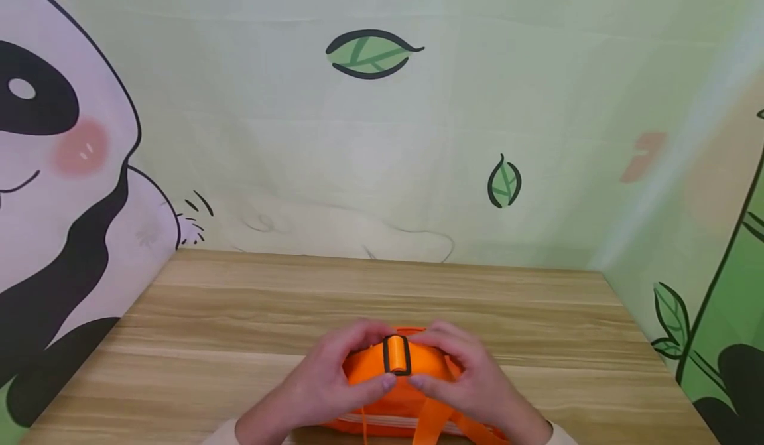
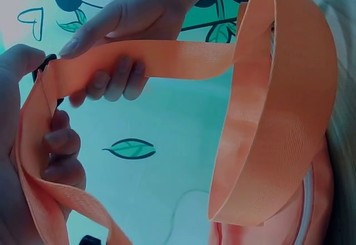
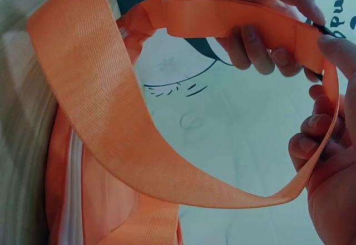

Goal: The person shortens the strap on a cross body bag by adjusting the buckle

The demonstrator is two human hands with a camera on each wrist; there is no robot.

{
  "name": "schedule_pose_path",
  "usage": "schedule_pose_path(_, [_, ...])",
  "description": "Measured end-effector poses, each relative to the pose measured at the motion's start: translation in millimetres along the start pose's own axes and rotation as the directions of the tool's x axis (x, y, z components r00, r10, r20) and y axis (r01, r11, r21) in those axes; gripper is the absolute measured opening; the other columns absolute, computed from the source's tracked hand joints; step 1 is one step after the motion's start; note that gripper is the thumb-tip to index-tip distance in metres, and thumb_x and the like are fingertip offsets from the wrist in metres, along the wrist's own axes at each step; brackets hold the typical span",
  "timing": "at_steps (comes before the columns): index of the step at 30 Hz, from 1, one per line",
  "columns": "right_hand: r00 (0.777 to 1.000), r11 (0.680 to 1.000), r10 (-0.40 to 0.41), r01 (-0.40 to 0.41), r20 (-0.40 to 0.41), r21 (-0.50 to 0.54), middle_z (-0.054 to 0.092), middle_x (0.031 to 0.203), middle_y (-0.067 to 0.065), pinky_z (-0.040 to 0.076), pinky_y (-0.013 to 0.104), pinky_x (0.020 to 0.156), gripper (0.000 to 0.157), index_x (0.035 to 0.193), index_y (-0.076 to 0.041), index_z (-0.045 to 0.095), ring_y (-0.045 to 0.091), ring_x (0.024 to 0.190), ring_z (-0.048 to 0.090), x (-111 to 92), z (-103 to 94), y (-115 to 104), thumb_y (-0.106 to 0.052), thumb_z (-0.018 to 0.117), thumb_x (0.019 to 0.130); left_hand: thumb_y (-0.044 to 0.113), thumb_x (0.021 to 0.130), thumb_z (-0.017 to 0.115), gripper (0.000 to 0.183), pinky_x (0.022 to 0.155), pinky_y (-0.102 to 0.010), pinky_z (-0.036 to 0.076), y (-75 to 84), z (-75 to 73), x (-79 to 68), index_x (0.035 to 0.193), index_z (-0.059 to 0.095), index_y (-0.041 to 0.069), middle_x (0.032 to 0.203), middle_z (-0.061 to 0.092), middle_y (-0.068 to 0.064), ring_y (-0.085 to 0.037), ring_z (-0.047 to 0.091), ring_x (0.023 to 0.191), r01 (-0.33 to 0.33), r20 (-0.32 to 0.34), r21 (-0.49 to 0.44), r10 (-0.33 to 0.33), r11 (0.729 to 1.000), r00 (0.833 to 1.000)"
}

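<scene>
An orange webbing strap [image 1: 365, 365] is raised between both hands, with a black slider buckle [image 1: 408, 357] at its middle. My left hand [image 1: 322, 379] grips the strap just left of the buckle, thumb in front and fingers behind. On the other side, my right hand [image 1: 477, 375] holds the strap with its thumb tip close to the buckle. Both wrist views show the webbing hanging in a wide loop [image 3: 105, 95]. Below the strap lies an orange bag [image 2: 267, 234] with a white zipper [image 1: 388, 422]. The hands and strap cover much of the bag in the head view.
The wood-grain table [image 1: 239, 312] extends behind and to both sides of the bag. A pale green backdrop [image 1: 286, 133] printed with a panda and leaves stands along the table's back and side edges.
</scene>
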State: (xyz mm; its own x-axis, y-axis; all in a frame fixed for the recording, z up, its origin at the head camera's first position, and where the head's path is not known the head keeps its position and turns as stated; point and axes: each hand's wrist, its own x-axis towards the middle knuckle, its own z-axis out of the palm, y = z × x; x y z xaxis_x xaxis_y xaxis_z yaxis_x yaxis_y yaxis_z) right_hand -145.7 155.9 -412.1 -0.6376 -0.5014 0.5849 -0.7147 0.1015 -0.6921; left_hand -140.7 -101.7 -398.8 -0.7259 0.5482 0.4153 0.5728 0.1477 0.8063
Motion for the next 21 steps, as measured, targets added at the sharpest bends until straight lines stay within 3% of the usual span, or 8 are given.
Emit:
schedule_pose_path(9, [1.0,0.998,-0.011,0.01,-0.012,-0.062,0.071,0.111,0.006,0.058,0.025,0.066,0.042,0.129,-0.012,0.074,0.01,0.087,0.062,4.9,5.4,-5.5,-0.002,0.086,0.09,0.016,0.099,0.077,0.035,0.065,-0.027,0.061,1.3,3.2,1.8,0.132,0.066,0.014,0.107,0.075,0.001,-0.005,0.065,0.08,-0.026,-0.042,0.005,0.026,1.0,0.999])
schedule_pose_path(15, [0.998,0.995,0.056,-0.057,-0.014,-0.087,0.071,0.112,0.002,0.057,0.024,0.065,0.04,0.128,-0.016,0.075,0.008,0.085,0.061,5.6,7.0,-8.7,-0.008,0.087,0.091,0.015,0.098,0.077,0.033,0.071,-0.029,0.063,-0.1,3.9,2.7,0.13,0.069,0.017,0.108,0.076,0.001,-0.007,0.068,0.085,-0.04,-0.061,0.01,0.041,0.999,0.997])
schedule_pose_path(21, [0.991,0.987,0.13,-0.131,-0.018,-0.098,0.072,0.115,-0.002,0.059,0.026,0.071,0.038,0.129,-0.02,0.074,0.009,0.089,0.064,1.4,3.2,-7.2,-0.014,0.086,0.094,0.011,0.102,0.072,0.031,0.077,-0.031,0.065,-4.3,0.8,-0.2,0.132,0.069,0.01,0.112,0.078,-0.009,-0.009,0.071,0.089,-0.025,-0.087,-0.05,0.021,0.998,0.996])
